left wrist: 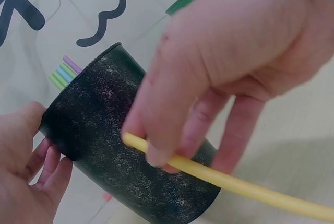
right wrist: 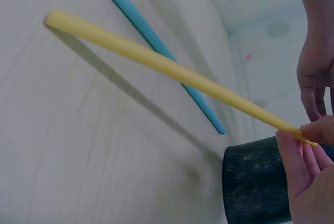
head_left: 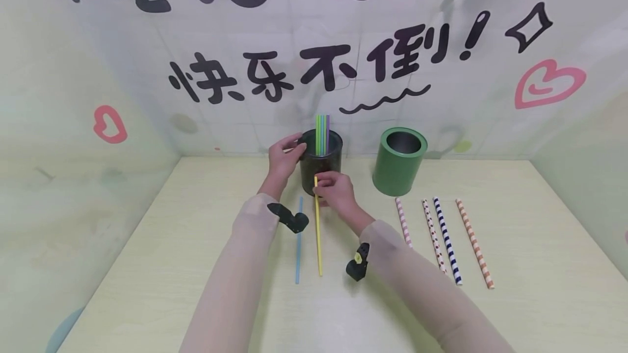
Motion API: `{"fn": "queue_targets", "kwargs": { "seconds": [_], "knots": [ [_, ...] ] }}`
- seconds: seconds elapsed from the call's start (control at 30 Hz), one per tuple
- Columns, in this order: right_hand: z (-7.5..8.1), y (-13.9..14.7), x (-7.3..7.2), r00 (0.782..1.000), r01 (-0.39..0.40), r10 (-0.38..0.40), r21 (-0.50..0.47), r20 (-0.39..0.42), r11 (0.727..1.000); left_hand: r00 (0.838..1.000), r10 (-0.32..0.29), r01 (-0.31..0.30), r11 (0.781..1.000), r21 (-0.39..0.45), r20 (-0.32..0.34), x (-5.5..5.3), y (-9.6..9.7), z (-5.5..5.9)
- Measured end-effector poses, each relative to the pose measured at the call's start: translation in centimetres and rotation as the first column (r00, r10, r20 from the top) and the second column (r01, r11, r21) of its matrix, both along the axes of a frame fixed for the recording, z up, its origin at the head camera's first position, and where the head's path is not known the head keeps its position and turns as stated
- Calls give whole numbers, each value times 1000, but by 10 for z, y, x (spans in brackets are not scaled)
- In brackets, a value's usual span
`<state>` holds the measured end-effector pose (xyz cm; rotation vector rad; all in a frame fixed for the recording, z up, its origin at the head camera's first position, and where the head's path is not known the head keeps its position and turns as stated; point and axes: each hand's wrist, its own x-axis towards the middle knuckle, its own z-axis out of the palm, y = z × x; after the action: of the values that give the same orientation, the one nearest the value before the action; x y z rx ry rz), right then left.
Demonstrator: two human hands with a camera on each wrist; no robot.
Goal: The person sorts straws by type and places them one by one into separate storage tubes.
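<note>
My right hand [head_left: 337, 194] pinches a yellow straw [head_left: 318, 238] near its upper end, in front of a black cup [head_left: 320, 170]. In the right wrist view the straw slants up off the table, its far end near the surface with a shadow beneath. My left hand [head_left: 283, 162] grips the black cup at its left rim, the thumb over the edge. Several green, blue and purple straws [head_left: 321, 129] stand upright inside the cup. A light blue straw [head_left: 298, 257] lies on the table left of the yellow one, partly hidden by the left wrist camera.
To the right stands a green cup [head_left: 399, 170]. In front of it lie a pink striped straw [head_left: 403, 219], a red-dotted straw [head_left: 434, 236], a navy striped straw [head_left: 447, 241] and an orange striped straw [head_left: 475, 244]. A printed backdrop [head_left: 245, 129] rises behind the pale table [head_left: 196, 266].
</note>
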<state>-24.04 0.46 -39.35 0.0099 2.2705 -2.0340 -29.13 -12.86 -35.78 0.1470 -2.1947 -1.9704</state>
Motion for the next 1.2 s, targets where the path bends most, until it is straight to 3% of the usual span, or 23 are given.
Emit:
{"fn": "queue_targets", "kwargs": {
  "seconds": [0.3, 0.63, 0.97, 1.2],
  "knots": [
    [26, 4, -4, 999, -38, 36, -44, -34, 998, 1000, -4, 4, 1000, -3, 3, 0, 0, 0],
    [48, 16, -7, 995, -68, 66, -24, -69, 997, 1000, 4, -4, 1000, -3, 24, 1, 1, 2],
    [94, 32, -28, 984, -26, 19, -41, -175, 999, 1000, -7, 7, 1000, -3, 6, -1, 0, 1],
    [124, 39, -45, 959, -3, -11, -48, -283, 999, 1000, 3, -3, 1000, 5, 13, -1, 0, 0]
  ]
}}
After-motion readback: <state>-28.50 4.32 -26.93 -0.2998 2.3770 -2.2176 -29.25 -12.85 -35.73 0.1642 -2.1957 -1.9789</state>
